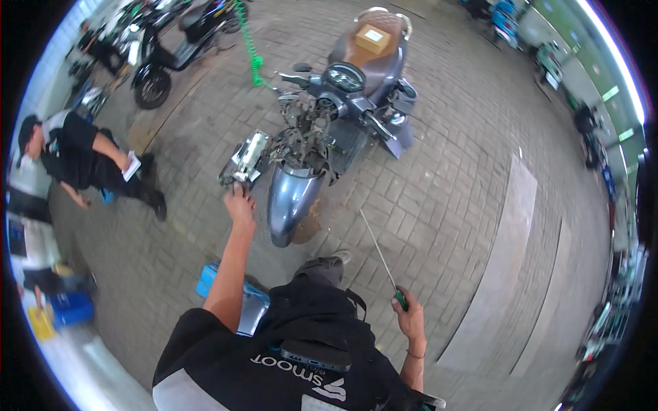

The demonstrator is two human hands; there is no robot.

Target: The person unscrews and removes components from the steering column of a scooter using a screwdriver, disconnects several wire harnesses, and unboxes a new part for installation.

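In front of me stands a grey-blue scooter (356, 85) with its front end stripped open, showing bare wiring and brackets (305, 133) above the front fender (291, 198). My left hand (240, 203) reaches forward, fingers closed on the near end of a silver-and-black scooter part (250, 159), beside the exposed front; its exact kind is unclear. Out to my right, my right hand (410, 316) is wrapped around the green handle of a long screwdriver (378, 244). The thin shaft points forward and left, apart from the scooter.
A small cardboard box (373, 38) rests on the brown seat. A green coiled hose (248, 44) hangs near the left handlebar. A blue item (207, 279) lies by my left arm. Another person (86, 151) is at left; flat boards (497, 253) lie at right.
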